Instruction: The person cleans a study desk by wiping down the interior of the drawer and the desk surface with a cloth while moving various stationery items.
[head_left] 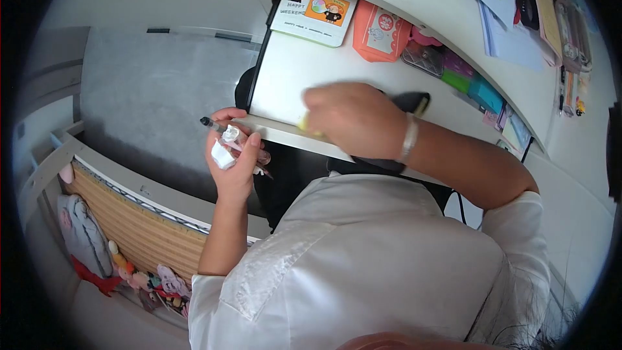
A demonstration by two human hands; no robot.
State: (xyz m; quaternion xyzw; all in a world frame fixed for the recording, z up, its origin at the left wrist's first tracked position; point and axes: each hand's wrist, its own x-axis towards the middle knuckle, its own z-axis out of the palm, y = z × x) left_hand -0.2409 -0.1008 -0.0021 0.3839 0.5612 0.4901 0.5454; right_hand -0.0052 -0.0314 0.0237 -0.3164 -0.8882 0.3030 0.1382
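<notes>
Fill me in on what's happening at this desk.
The person's left hand holds what looks like a pen and a crumpled white wad. Their right hand, blurred, is at the open drawer's front edge, something yellow beside it, too blurred to identify. A notebook and an orange pouch lie inside.

Wht short-slv shirt [389,272], blk bottoms [291,178] (pale bracelet [410,137] too).
</notes>
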